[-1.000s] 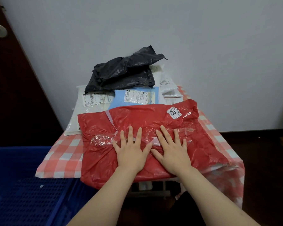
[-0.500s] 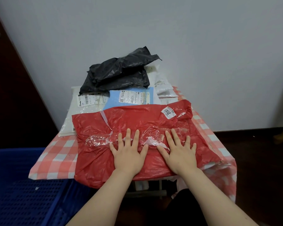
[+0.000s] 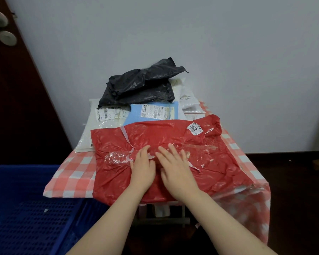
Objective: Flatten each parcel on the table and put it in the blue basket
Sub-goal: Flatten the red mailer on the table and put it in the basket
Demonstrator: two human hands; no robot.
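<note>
A large red plastic parcel with clear tape and a white label lies across the near end of the small table, its front edge hanging over. My left hand and my right hand lie palm down side by side on its middle, fingers apart, holding nothing. Behind it lie a light blue parcel, white parcels and, on top at the back, a crumpled black parcel. The blue basket stands low at the left, beside the table.
The table wears a red and white checked cloth that hangs down at the right front corner. A white wall runs behind it. At the left stands a dark door with metal knobs. The floor at the right is dark.
Both hands were spread apart on the red parcel half a second ago; now they have slid back together at its middle. The parcel stays in place.
</note>
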